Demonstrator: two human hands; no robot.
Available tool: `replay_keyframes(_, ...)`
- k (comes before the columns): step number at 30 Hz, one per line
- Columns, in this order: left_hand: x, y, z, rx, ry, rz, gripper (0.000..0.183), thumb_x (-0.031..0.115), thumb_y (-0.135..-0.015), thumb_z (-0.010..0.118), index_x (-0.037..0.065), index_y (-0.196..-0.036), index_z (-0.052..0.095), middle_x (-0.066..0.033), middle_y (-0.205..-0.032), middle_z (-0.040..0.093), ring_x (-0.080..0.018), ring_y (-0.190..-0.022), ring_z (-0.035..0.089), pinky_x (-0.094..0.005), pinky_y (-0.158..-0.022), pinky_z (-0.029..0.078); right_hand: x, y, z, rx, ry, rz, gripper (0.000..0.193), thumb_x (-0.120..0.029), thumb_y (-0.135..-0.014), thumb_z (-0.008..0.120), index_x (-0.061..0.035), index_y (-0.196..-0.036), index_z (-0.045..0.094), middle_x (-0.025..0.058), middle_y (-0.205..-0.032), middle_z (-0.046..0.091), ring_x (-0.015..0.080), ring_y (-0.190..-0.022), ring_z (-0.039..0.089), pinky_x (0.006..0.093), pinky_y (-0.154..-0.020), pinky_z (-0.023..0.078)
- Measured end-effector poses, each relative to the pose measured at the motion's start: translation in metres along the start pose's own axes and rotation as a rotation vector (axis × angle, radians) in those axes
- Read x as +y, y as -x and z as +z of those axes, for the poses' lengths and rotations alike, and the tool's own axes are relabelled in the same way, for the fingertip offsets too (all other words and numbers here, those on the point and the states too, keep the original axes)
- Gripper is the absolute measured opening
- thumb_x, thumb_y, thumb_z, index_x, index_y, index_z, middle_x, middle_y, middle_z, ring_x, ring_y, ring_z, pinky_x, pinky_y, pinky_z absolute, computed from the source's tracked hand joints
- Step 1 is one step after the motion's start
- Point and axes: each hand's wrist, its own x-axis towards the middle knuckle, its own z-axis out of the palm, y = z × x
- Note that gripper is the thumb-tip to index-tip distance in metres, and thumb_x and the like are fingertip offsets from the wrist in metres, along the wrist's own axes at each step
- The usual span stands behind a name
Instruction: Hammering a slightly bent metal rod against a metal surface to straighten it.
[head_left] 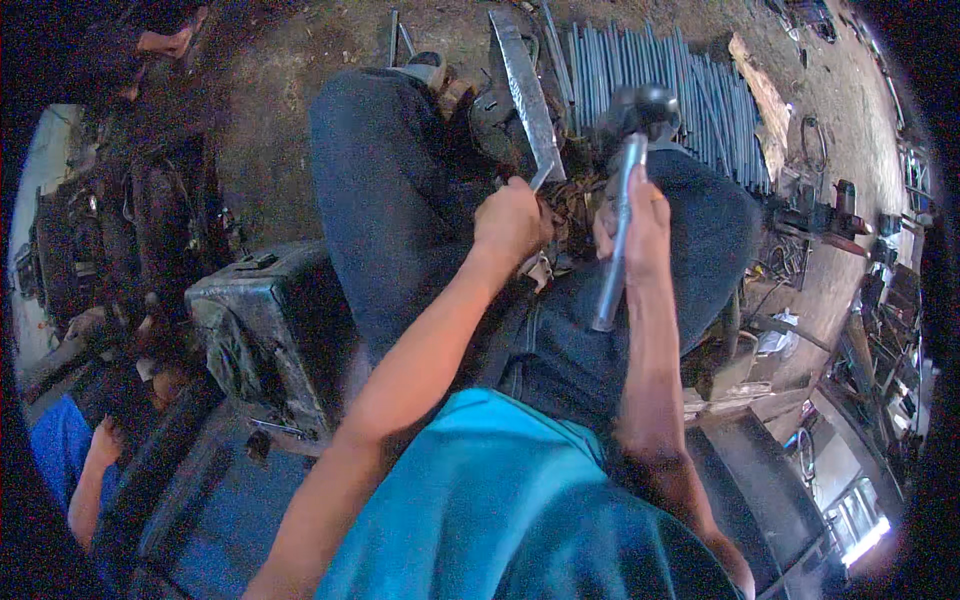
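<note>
A hammer [628,150] with a dark, rounded head and a pale metal handle is held in the right hand [636,222]. The fingers are closed around the handle about midway along it, so that the head is raised above the knuckles and the free end of the handle projects down past the wrist, over the right thigh. The hammer head is seen in front of a row of thin metal rods [660,85] laid side by side on the dirt floor [270,120].

The left hand [508,222] is closed into a fist between the knees. Its fingers are wrapped around something small at the lower end of a flat metal bar [528,95]; what exactly is gripped cannot be told, as it is hidden by the knuckles. The bar is tilted, with its upper end near the top edge of the view and its lower end just at the left hand. A heap of rusty brown scraps [570,205] lies between the two hands.

Dark trousers are worn on both legs, which are spread to either side of the work, and a teal shirt fills the lower middle of the view. A worn dark metal box [260,320] stands just beside the left leg. At the far left, a second person's arm in a blue sleeve [60,445] is seen, well apart from the work.
</note>
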Motion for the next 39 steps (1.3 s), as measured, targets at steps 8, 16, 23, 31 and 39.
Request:
replay_keyframes(8,-0.007,-0.002,-0.006,-0.045,-0.037,0.038,0.022,0.011,-0.083,0.053,-0.003,-0.098,0.047,-0.0271,-0.087,0.064,-0.0460,-0.083,0.064,-0.0534,-0.073,0.052,-0.041,0.019,0.009,-0.178,-0.243,-0.340,0.057,-0.062,-0.093,0.035,-0.0058,-0.087,0.043,0.0029,-0.052,0.036,0.0140,-0.034,0.038,0.0272,-0.033,0.034)
replay_keyframes(16,-0.008,-0.008,-0.002,-0.021,-0.054,0.081,0.016,0.008,-0.085,0.051,-0.003,-0.096,0.048,-0.0259,-0.088,0.065,-0.0416,-0.082,0.066,-0.0471,-0.073,0.054,0.053,-0.009,0.004,0.035,0.047,0.188,0.042,-0.046,-0.094,0.050,-0.0080,-0.077,0.049,0.0007,-0.052,0.046,0.0110,-0.036,0.044,0.0274,-0.033,0.035)
replay_keyframes(23,-0.009,-0.002,0.000,-0.018,-0.036,0.086,0.020,0.009,-0.084,0.050,-0.003,-0.099,0.048,-0.0282,-0.088,0.063,-0.0456,-0.084,0.063,-0.0526,-0.074,0.052,-0.038,0.009,0.004,-0.103,-0.012,-0.094,0.040,-0.044,-0.096,0.046,-0.0063,-0.086,0.051,0.0015,-0.053,0.045,0.0107,-0.037,0.043,0.0259,-0.033,0.035)
replay_keyframes(31,-0.009,-0.004,-0.001,-0.038,-0.027,0.067,0.021,0.008,-0.081,0.052,-0.003,-0.100,0.051,-0.0272,-0.087,0.063,-0.0455,-0.083,0.063,-0.0529,-0.075,0.051,-0.023,0.013,0.016,-0.147,-0.050,-0.278,0.051,-0.054,-0.097,0.036,-0.0049,-0.084,0.045,0.0036,-0.052,0.040,0.0128,-0.037,0.040,0.0266,-0.034,0.032)
replay_keyframes(39,-0.010,-0.003,0.003,-0.032,-0.023,0.078,0.016,0.005,-0.083,0.051,0.000,-0.099,0.050,-0.0258,-0.086,0.064,-0.0449,-0.082,0.064,-0.0523,-0.072,0.052,0.030,-0.018,0.014,-0.078,0.043,0.229,0.041,-0.045,-0.096,0.049,-0.0084,-0.078,0.048,-0.0001,-0.053,0.044,0.0099,-0.037,0.041,0.0259,-0.034,0.033)
